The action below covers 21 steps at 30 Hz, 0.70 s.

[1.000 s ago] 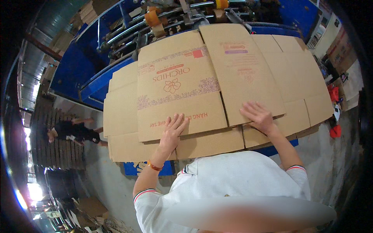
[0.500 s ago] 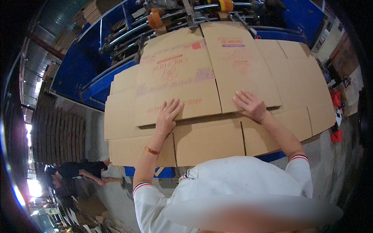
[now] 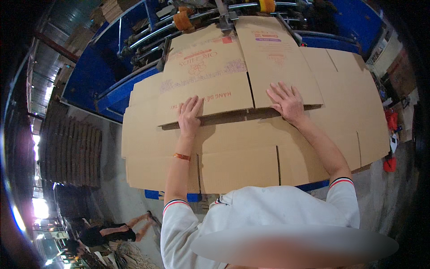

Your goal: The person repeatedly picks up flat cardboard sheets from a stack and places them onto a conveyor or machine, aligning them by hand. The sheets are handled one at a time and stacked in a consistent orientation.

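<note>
A flat printed cardboard box blank, brown with red and purple print, lies under both my hands. Its near edge is raised a little, with a dark gap under it. My left hand rests open on the left panel near that edge, fingers pointing away. My right hand lies open with spread fingers on the right panel, beside the slot. Beneath is a wider unprinted cardboard blank. At the far side, the printed blank's end reaches under the rollers and metal arm of a blue machine.
Orange rollers sit on the machine's metal shafts. At left stands a stack of dark cardboard. Another person in dark clothes is at lower left. Red items lie at the right. Blue supports show under the cardboard.
The printed blank has slid away from me, farther into the machine, with both hands moving along on it. More of the unprinted blank shows. The other person has moved lower in the picture.
</note>
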Each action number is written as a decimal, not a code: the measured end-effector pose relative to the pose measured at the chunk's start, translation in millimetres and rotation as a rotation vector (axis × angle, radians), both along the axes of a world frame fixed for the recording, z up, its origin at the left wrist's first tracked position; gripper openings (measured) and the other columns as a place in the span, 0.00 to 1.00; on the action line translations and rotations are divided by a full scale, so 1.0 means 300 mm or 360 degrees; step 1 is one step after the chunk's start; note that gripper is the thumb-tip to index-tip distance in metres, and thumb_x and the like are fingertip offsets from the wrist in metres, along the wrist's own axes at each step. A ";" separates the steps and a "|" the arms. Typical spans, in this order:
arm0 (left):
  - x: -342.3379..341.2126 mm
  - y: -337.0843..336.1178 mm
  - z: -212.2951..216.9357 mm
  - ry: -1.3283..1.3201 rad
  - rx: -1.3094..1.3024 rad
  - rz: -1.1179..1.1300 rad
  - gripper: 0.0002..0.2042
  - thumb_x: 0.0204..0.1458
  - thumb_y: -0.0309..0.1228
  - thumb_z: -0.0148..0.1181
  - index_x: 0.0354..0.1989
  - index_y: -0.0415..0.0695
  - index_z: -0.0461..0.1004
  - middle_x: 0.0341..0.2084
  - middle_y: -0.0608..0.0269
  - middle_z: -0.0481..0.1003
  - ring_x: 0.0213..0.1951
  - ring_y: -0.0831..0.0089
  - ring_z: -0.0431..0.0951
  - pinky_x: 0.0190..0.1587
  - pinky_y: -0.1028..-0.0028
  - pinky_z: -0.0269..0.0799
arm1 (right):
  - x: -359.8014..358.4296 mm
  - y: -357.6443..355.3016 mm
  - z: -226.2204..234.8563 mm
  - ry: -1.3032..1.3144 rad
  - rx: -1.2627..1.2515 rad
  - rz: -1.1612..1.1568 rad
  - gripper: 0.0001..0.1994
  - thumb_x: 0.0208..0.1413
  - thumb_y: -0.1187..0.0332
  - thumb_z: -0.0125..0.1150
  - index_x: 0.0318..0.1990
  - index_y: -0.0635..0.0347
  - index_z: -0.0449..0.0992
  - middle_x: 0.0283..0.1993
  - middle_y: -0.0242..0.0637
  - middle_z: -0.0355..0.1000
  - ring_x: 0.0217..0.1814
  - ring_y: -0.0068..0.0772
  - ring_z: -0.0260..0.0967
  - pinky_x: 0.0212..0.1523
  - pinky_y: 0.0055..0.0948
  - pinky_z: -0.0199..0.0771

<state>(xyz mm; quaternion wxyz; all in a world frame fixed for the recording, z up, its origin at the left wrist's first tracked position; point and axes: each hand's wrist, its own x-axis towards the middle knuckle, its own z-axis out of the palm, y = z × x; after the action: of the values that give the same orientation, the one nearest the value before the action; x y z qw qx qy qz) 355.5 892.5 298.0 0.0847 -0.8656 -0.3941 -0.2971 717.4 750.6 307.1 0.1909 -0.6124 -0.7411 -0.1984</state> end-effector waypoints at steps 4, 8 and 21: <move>0.039 0.145 -0.005 -0.0153 -0.0024 -0.0181 0.27 0.41 0.17 0.54 0.52 0.55 0.73 0.51 0.65 0.72 0.55 0.64 0.69 0.60 0.51 0.56 | 0.066 0.155 -0.022 0.0028 0.0003 0.0080 0.27 0.53 0.48 0.52 0.60 0.45 0.67 0.64 0.34 0.62 0.65 0.43 0.59 0.59 0.55 0.58; 0.144 0.326 0.046 0.0277 0.0059 0.0175 0.27 0.44 0.22 0.56 0.56 0.55 0.68 0.55 0.64 0.68 0.58 0.63 0.65 0.61 0.46 0.53 | 0.125 0.357 0.007 0.0007 -0.0130 -0.0138 0.25 0.57 0.47 0.48 0.60 0.44 0.66 0.64 0.33 0.61 0.65 0.41 0.57 0.60 0.55 0.56; -0.692 0.262 0.058 0.0405 -0.0621 0.2094 0.23 0.58 0.49 0.44 0.55 0.49 0.69 0.54 0.59 0.68 0.53 0.63 0.70 0.54 0.53 0.65 | 0.158 0.372 -0.077 0.0271 -0.0122 -0.0390 0.24 0.58 0.58 0.49 0.60 0.58 0.63 0.69 0.44 0.52 0.71 0.45 0.46 0.65 0.45 0.54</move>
<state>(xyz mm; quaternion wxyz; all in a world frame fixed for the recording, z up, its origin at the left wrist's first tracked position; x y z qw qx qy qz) 147.9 971.2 315.3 0.1356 -0.4747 -0.8696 -0.0040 764.9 862.2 284.0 0.2040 -0.7196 -0.6490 -0.1390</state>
